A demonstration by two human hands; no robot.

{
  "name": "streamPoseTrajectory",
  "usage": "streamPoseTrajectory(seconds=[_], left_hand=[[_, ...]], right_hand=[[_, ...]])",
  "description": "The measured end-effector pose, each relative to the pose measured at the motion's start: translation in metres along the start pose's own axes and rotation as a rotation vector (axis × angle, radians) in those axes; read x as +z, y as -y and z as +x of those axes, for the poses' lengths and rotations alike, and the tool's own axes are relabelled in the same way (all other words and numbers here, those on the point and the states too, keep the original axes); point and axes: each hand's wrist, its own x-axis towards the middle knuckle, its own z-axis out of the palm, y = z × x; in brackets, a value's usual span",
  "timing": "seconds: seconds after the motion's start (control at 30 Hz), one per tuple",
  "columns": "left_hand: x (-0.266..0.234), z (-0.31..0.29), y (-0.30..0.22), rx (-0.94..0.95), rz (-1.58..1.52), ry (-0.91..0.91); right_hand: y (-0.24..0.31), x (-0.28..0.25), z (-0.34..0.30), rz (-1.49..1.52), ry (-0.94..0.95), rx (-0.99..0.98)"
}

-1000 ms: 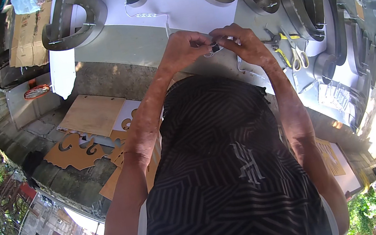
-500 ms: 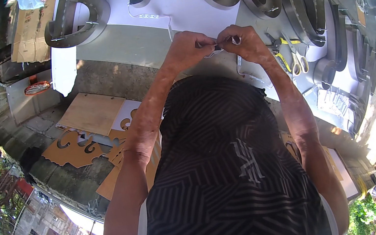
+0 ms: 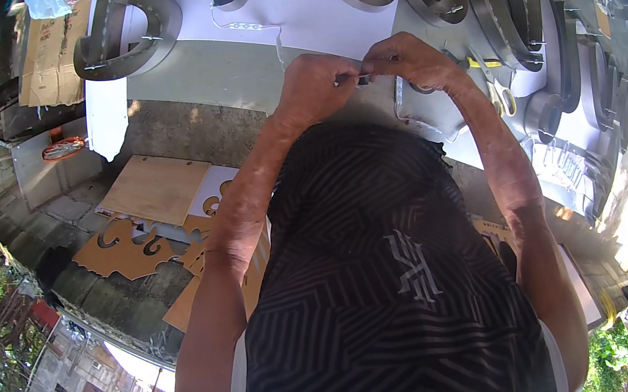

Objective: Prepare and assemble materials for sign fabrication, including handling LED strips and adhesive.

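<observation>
Left hand and right hand meet at 12 o'clock above the table edge, fingertips pinched on a small dark part between them; too small to identify. A thin white wire runs off at 11 o'clock across the white sheet. Metal channel letters sit at 10 through 2 o'clock. Yellow-handled scissors lie just right of the right hand.

Your hands have barely shifted: the left hand and right hand have closed in, fingertips now nearly meeting on the small part between them. Your head has tipped slightly, so the bench sits a touch differently in view.
</observation>
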Motion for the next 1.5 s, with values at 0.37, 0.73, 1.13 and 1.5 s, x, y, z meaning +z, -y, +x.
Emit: streamPoseTrajectory(seconds=[0.37, 0.73, 1.13, 1.5], left_hand=[[-0.007, 0.003, -0.007, -0.06, 0.022, 0.166], [-0.005, 0.007, 0.01, -0.351, -0.578, 0.387], [-0.008, 0.008, 0.011, -0.538, -0.964, 0.439], [-0.008, 0.008, 0.012, -0.639, -1.211, 0.45]], right_hand=[[-0.002, -0.001, 0.001, -0.041, 0.095, -0.036], [-0.003, 0.015, -0.02, -0.6, -0.232, -0.61], [-0.006, 0.02, -0.04, -0.089, -0.231, -0.408], [-0.001, 0.029, -0.04, -0.138, -0.353, -0.431]])
